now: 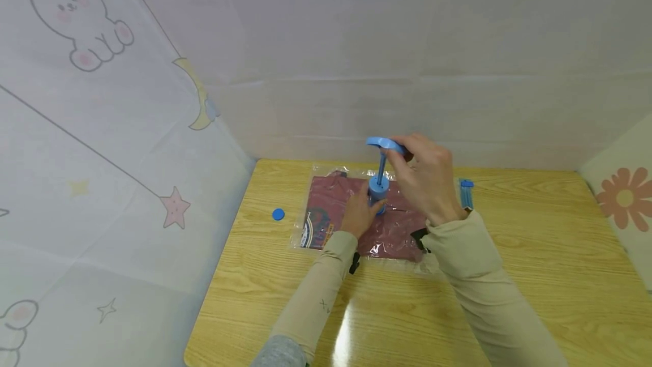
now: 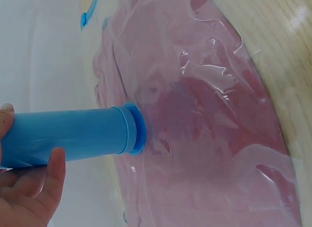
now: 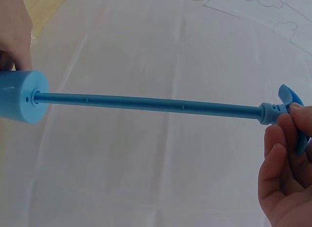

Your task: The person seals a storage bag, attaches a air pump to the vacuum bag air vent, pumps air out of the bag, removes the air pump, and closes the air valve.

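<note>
A blue hand pump (image 2: 83, 137) stands upright on a clear plastic bag (image 1: 387, 248) that holds folded dark red cloth. Its lower end sits against a round blue valve (image 2: 139, 129) on the bag. My left hand (image 1: 360, 211) grips the pump's barrel, thumb on one side and fingers on the other. Above it, my right hand (image 1: 423, 171) pinches the blue T-shaped handle (image 3: 292, 120) between thumb and fingers. The pump's rod (image 3: 156, 104) is drawn far out of the barrel.
A round blue cap (image 1: 278, 214) lies on the wooden table (image 1: 244, 287) left of the bag. To the bag's right is a small blue item with a strip (image 1: 466, 191). A pale wall sheet (image 1: 326, 72) rises behind the table's back edge.
</note>
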Motion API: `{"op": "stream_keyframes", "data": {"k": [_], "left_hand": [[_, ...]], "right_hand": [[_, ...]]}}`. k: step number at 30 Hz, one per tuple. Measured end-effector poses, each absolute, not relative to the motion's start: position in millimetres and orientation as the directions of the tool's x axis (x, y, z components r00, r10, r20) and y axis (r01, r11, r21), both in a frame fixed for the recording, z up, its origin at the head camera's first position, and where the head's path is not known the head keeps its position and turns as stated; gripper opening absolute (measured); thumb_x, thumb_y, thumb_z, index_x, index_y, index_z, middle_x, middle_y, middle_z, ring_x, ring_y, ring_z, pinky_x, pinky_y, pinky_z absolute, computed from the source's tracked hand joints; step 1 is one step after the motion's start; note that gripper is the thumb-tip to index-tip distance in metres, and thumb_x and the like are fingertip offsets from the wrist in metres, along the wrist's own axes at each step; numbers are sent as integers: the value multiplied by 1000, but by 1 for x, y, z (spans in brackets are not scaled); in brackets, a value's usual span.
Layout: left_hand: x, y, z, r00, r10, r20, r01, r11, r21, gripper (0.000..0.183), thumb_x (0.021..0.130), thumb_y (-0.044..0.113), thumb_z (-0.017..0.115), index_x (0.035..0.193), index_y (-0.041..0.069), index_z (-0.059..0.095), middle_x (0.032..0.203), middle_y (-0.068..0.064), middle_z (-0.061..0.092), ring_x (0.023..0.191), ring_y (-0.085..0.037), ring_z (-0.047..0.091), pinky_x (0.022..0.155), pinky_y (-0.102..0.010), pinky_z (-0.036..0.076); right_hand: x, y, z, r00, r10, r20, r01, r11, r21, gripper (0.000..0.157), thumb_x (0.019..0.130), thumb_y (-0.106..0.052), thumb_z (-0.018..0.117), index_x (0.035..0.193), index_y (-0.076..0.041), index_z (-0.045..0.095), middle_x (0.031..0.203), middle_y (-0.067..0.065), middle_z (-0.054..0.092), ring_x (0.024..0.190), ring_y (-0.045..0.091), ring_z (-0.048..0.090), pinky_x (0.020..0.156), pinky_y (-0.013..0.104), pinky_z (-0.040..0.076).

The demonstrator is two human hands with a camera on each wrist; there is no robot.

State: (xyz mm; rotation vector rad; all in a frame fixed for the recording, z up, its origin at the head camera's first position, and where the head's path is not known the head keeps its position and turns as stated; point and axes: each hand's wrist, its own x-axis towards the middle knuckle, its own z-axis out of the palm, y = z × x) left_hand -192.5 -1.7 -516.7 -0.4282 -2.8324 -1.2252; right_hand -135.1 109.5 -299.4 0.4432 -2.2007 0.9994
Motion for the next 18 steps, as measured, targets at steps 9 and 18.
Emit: {"op": "stream_keyframes", "data": {"k": [9,18], "left_hand": [[-193,-2,-516,-961,241,137,264,650,712,54,89,27,70,134,10,45,115,-14,69,103,-29,68,88,-42,56],[-195,-1,-517,-965,235,119,249,664,705,53,89,28,69,134,10,45,115,-14,69,102,-30,68,87,-42,56]], "right_hand": [[-138,110,-300,-726,-22,688,-535,647,-544,12,86,-3,70,94,6,71,81,16,69,69,21,61,65,18,43],[-141,109,-301,-751,1,660,-508,637,-579,13,88,-5,68,96,5,71,83,16,69,70,21,62,66,19,44]]}}
